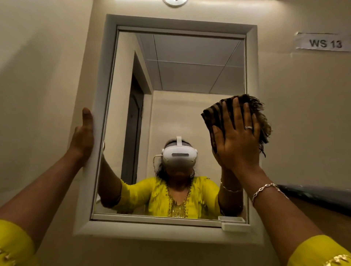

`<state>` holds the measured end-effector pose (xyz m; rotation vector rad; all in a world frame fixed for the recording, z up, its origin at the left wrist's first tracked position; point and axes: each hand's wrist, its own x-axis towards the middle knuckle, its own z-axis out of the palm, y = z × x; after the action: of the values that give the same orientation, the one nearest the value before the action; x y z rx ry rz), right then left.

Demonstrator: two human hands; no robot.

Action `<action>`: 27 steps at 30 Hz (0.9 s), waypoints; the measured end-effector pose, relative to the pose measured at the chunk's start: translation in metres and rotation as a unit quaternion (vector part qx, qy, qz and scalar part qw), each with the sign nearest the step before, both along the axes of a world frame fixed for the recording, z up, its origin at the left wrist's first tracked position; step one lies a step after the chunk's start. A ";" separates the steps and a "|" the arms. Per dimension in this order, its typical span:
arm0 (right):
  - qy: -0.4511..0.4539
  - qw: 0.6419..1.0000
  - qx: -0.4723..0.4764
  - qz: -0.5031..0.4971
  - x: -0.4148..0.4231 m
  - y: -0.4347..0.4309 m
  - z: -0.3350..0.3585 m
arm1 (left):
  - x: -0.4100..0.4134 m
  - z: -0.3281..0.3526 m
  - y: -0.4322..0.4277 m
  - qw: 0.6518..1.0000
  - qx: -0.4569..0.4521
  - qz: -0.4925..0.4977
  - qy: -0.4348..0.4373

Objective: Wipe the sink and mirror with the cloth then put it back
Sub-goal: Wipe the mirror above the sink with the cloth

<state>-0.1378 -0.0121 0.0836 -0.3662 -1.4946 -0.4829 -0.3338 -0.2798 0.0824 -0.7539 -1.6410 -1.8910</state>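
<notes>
A mirror (190,76) in a wide white frame hangs on the beige wall straight ahead. My right hand (237,136) presses a dark striped, fringed cloth (214,115) flat against the glass near its right edge, fingers straight and spread. My left hand (83,136) rests on the outer left side of the mirror frame (98,170), thumb pointing up; its fingers are hidden behind the frame edge. The sink is out of view.
A small white ledge (235,226) juts out at the frame's lower right corner. A paper label reading "WS 13" (324,42) is stuck on the wall at upper right. A dark counter edge (322,197) runs at right. A round light (174,2) sits above the mirror.
</notes>
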 end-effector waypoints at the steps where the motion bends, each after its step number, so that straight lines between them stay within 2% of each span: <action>1: 0.011 1.000 -0.014 0.000 -0.001 -0.001 -0.003 | 0.000 0.000 0.000 1.000 0.000 0.000 -0.006; 6: 0.084 0.993 -0.088 0.010 -0.014 -0.015 -0.023 | 0.007 0.000 0.002 1.000 0.001 0.009 -0.009; 11: 0.103 0.985 -0.135 0.028 -0.033 -0.038 -0.029 | 0.012 0.001 0.003 1.000 0.017 0.002 -0.018; 19: 0.062 0.990 -0.121 0.030 -0.072 -0.091 -0.039 | 0.010 0.001 0.003 0.998 0.028 -0.029 -0.046; 24: 0.032 0.994 -0.097 0.040 -0.106 -0.137 -0.040 | 0.014 0.001 0.005 1.000 0.015 0.013 -0.009; 27: 0.006 0.995 -0.078 0.057 -0.124 -0.159 -0.039 | 0.011 0.000 0.005 1.000 0.009 -0.001 0.009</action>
<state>-0.2615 -0.1715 0.0449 -0.4020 -1.5365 -0.2731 -0.3232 -0.2745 0.0828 -0.7635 -1.6113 -1.8908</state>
